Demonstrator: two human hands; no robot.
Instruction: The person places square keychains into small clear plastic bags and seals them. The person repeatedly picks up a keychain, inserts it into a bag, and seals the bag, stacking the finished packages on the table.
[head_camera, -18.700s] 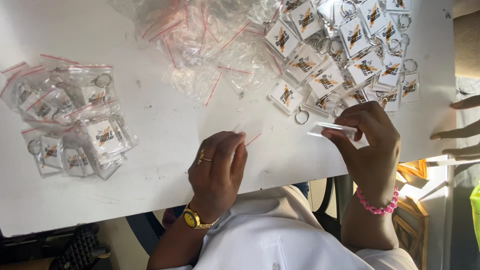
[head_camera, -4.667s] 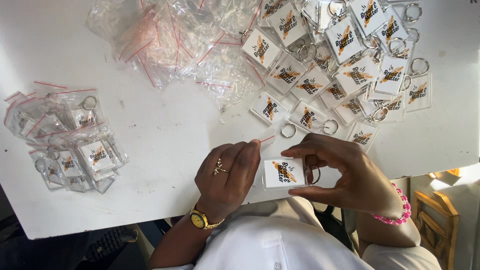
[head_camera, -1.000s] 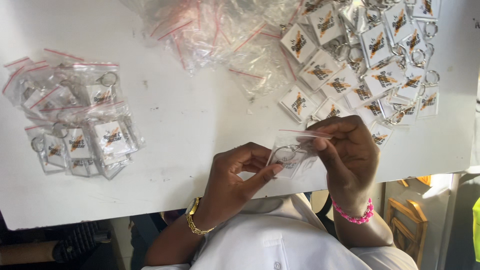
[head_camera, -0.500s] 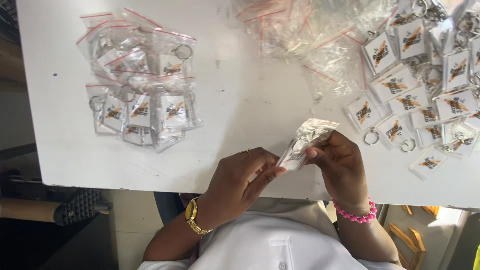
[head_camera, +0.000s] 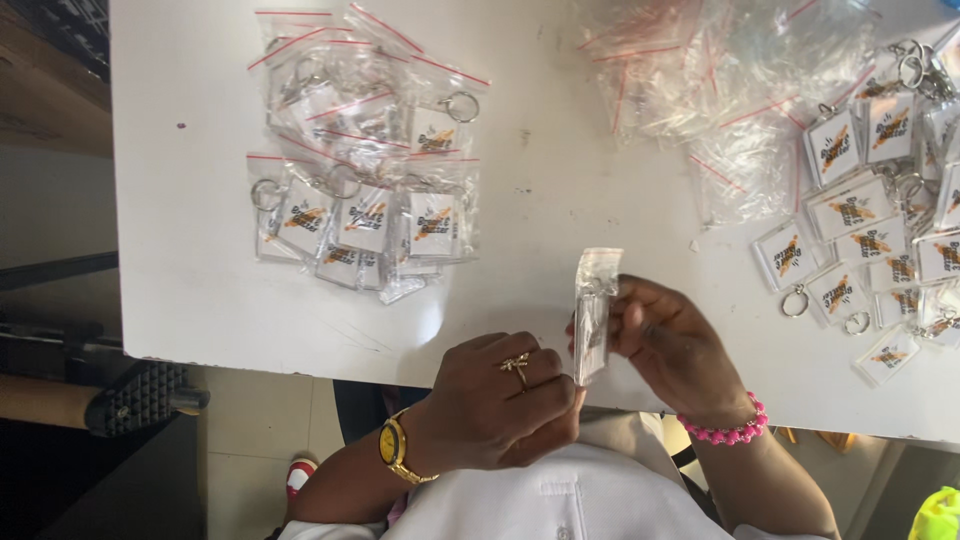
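Bright, even daylight w/ no hard shadows — the white table (head_camera: 200, 300) is near overexposed, esp. top right, where the pile of empty clear bags (head_camera: 720, 90) washes out in glare. Soft shadow only under the table edge; floor at left is dim. Focus decent in the centre, but the small bag (head_camera: 596, 312) between the hands is slightly motion-blurred — edges of frame a bit stretched.

The loose keychains (head_camera: 880, 220) at the right run off the frame's edge. The small clear bag (head_camera: 595, 315) at centre is seen edge-on, its contents unclear. The right hand (head_camera: 675, 345) hides its lower edge.
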